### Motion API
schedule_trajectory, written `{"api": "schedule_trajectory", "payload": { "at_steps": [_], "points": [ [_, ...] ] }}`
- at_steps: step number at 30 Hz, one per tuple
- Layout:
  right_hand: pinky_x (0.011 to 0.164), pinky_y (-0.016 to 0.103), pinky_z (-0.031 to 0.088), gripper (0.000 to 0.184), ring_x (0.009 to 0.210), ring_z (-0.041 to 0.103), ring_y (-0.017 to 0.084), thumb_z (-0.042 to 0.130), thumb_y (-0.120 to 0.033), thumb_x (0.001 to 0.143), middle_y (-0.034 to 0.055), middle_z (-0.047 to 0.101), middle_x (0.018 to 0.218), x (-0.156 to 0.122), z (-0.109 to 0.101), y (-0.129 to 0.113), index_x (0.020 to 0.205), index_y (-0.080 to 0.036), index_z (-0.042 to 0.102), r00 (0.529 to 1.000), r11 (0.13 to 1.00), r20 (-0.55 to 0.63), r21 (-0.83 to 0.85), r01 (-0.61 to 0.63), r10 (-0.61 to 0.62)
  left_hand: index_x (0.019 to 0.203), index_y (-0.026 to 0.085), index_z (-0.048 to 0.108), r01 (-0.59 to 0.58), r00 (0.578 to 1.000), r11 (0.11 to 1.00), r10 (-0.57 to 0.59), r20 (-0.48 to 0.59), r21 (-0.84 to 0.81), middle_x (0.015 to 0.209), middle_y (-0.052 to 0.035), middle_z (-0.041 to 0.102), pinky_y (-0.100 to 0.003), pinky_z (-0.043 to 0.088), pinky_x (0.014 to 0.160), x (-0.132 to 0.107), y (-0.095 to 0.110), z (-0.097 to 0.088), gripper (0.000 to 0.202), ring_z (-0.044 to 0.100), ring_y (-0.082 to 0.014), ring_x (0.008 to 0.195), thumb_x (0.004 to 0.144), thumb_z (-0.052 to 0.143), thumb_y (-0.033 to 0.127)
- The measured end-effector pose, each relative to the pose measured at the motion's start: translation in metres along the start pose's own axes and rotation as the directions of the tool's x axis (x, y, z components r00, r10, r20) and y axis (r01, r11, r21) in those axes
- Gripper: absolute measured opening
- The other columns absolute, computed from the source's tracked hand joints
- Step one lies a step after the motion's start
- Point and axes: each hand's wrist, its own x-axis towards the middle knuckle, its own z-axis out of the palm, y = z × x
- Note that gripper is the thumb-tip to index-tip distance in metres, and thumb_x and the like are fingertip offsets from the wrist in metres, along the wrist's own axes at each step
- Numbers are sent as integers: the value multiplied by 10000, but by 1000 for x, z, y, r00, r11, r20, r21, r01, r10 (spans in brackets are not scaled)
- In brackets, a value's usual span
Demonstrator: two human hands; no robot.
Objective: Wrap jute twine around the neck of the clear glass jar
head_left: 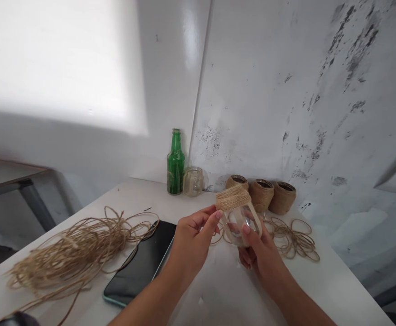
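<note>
My right hand grips a clear glass jar by its lower part, holding it tilted above the table. Twine is wound in a band around the jar's upper part, and the glass below it is bare except for pale strips down the sides. My left hand is closed in a pinch at the band's lower left edge, on what looks like the twine. A loose loop of twine hangs behind the jar, and a loose twine coil lies on the table right of my right hand.
On the white table, a large twine heap lies left beside a dark tablet. A green bottle and a clear jar stand at the back. Three twine-covered jars stand along the wall.
</note>
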Motion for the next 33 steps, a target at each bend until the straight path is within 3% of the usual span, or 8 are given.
{"api": "schedule_trajectory", "payload": {
  "at_steps": [4,9,14,19,23,28,30,33],
  "points": [
    [358,179,347,753,386,386,34,840,-740,756,-23,715,855,1,-1,3,1280,-259,595,1000,998,-3,56,-10,10,534,228,727,2,999,999,-1,-36,34,1190,-141,818,-398,495,1027,2,-5,-1,403,703,-350,1233,835,810,483],
    [365,171,321,708,392,340,35,733,-803,827,-28,672,731,-4,3,-5,1212,-212,672,990,978,125,188,-93,70,536,215,709,45,994,983,-25,109,-180,1135,-117,823,-367,540,937,2,2,3,433,747,-285,1012,832,828,508],
    [416,182,427,710,565,636,120,769,-791,818,63,761,943,-4,6,-11,1205,-202,673,985,973,124,180,-145,124,514,204,680,64,993,968,-37,112,-244,1022,-99,831,-320,538,870,0,3,3,445,727,-238,915,817,856,478],
    [438,190,451,744,673,732,179,817,-733,813,50,750,979,0,5,-5,1301,-248,534,999,999,9,30,-36,36,498,204,659,22,998,981,-11,59,-191,1004,-97,823,-315,531,849,0,-2,4,443,727,-242,927,830,833,439],
    [424,182,424,796,588,650,131,944,-613,721,5,711,900,-3,9,-9,1271,-239,505,999,994,-7,-107,35,-36,488,208,625,13,997,986,1,81,-165,955,-80,810,-292,524,731,-3,2,7,454,714,-222,837,839,810,428],
    [402,178,292,730,425,388,73,849,-717,768,-113,499,572,-6,7,-17,1217,-220,557,1000,978,-22,-210,-14,10,476,221,662,20,998,990,-12,57,-138,692,-52,720,-286,547,790,-4,8,7,422,748,-270,951,810,809,433],
    [409,175,273,764,441,336,75,838,-741,759,-135,405,543,-5,4,-18,1253,-221,575,1000,976,-22,-218,-14,10,479,223,680,23,999,993,-18,44,-112,674,-59,721,-291,551,820,-4,8,6,414,756,-293,1015,804,809,446],
    [415,168,245,752,456,295,62,840,-738,758,-127,415,577,-4,3,-17,1244,-228,577,1000,980,-18,-199,-10,7,476,228,681,30,999,996,-27,28,-84,685,-73,744,-300,554,821,-3,6,5,418,767,-312,1046,794,807,470]
  ]
}}
